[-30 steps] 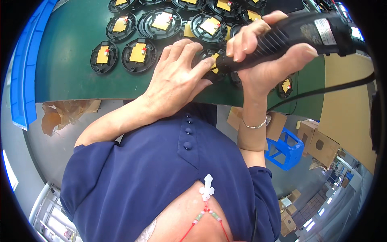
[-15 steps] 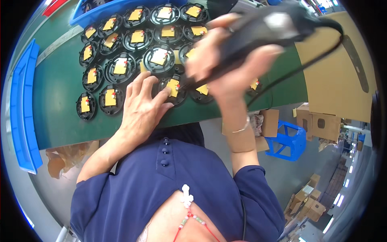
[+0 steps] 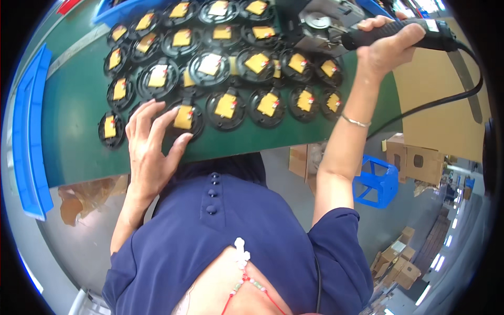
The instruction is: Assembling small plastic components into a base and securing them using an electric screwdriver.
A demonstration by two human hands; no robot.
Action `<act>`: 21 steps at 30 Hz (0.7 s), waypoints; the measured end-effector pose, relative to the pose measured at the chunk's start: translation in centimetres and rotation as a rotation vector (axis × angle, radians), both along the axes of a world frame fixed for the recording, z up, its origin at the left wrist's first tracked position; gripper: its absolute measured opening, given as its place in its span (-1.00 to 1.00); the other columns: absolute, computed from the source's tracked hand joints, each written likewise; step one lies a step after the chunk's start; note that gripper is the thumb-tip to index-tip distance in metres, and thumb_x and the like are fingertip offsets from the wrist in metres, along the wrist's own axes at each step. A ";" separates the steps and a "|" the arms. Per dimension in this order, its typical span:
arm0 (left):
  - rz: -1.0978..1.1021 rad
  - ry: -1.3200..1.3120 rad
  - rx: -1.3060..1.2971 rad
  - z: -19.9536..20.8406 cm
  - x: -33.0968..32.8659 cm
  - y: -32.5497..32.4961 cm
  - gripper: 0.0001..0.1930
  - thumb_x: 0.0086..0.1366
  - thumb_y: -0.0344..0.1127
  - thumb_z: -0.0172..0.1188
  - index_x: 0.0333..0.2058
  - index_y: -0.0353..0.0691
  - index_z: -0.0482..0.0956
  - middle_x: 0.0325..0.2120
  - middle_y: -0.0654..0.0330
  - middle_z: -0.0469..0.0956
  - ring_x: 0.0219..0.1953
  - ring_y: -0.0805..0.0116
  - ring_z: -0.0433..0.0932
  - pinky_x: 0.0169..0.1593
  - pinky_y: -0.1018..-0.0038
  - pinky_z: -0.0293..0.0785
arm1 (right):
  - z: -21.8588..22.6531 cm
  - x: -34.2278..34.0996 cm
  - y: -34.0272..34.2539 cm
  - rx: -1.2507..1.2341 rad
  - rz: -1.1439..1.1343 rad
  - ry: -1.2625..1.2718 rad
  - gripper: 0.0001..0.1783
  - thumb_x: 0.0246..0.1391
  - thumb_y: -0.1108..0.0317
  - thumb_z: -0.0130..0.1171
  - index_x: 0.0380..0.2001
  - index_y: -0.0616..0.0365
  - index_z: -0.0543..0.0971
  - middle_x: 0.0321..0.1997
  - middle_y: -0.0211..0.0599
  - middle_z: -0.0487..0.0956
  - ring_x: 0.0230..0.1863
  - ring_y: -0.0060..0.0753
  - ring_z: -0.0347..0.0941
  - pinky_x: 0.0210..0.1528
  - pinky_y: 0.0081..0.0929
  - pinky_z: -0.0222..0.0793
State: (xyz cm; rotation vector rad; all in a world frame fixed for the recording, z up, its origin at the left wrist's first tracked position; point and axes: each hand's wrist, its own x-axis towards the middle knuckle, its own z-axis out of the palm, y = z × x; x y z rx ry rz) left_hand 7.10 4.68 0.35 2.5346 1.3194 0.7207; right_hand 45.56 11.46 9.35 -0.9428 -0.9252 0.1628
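Swung rightward, right hand (image 3: 386,55) clasps black tool (image 3: 382,34); left hand (image 3: 149,157) spreads by black disc (image 3: 198,121).

Long blue tray (image 3: 26,136) running along the left end of the green bench (image 3: 79,157), some crumpled brown wrapping (image 3: 86,203) down on the grey floor (image 3: 380,226). Over right there's a blue plastic stool (image 3: 389,181), a cardboard box (image 3: 428,168) beside it, and more cartons (image 3: 407,273) piled lower right.
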 end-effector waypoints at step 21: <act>-0.067 -0.050 -0.002 -1.6 -0.8 0.4 -0.46 0.09 -0.17 0.39 0.06 -0.13 0.49 0.07 0.07 0.38 0.23 -0.01 0.26 0.24 0.11 0.19 | -7.0 -20.4 -2.2 -0.105 1.023 0.455 0.13 -0.14 -0.75 -0.23 0.04 0.15 0.39 -0.62 -0.36 0.43 -0.66 -0.39 0.35 -0.52 -0.35 0.34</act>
